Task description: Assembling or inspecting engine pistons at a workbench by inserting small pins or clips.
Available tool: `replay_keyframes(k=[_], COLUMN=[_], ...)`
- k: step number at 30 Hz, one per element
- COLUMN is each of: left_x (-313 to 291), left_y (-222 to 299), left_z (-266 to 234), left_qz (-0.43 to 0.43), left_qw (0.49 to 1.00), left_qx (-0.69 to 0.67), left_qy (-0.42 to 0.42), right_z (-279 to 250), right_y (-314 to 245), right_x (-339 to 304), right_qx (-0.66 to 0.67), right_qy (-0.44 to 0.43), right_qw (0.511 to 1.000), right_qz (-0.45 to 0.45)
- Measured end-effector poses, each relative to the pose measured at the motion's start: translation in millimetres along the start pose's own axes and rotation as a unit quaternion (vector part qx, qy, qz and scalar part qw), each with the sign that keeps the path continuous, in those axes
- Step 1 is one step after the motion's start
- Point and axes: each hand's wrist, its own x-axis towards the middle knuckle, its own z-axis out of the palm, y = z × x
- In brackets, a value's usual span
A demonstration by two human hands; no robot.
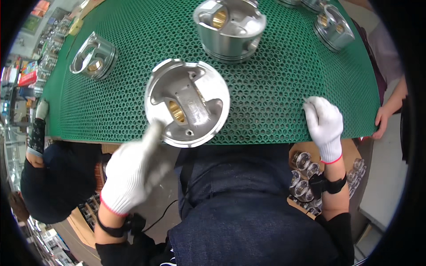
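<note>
A silvery metal piston [195,104] with a brass-coloured bushing is tilted toward me near the table's front edge, its hollow side facing up. My left hand [133,168], in a white knit glove, grips its lower left rim. The thumb lies over the edge; the other fingers are blurred and partly hidden. My right hand [326,124], gloved the same way, rests at the mat's front right with its fingers curled in. Whatever it may hold cannot be made out. Just beyond the gripped piston stands another piston [230,33], hollow side up.
A green honeycomb mat [275,84] covers the table. One piston [95,57] lies at the left, another [333,29] at the far right. Below the table sit several metal parts [304,177]. Co-workers' hands, one gloved [42,109] and one bare [382,119], are at either side.
</note>
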Motion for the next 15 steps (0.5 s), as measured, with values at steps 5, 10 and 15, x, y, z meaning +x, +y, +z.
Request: replay_keyframes(k=[5, 10, 15], left_x=[35.4, 67.7, 29.5], left_y=[7.6, 5.0, -37.5], left_z=[-27.6, -4.7, -22.9], left_qz=[0.316, 0.328, 0.258], left_qw=[0.935, 0.932, 0.948], left_qx=[0.009, 0.152, 0.159], left_qy=[0.158, 0.023, 0.096], right_z=[-0.6, 1.5, 0.2], right_y=[-3.3, -7.9, -6.9], right_x=[-5.5, -3.5, -11.5], right_qx=[-0.035, -0.008, -0.011], right_qy=[0.018, 0.027, 0.031], right_qw=[0.999, 0.999, 0.999], right_qz=[-0.026, -0.028, -0.005])
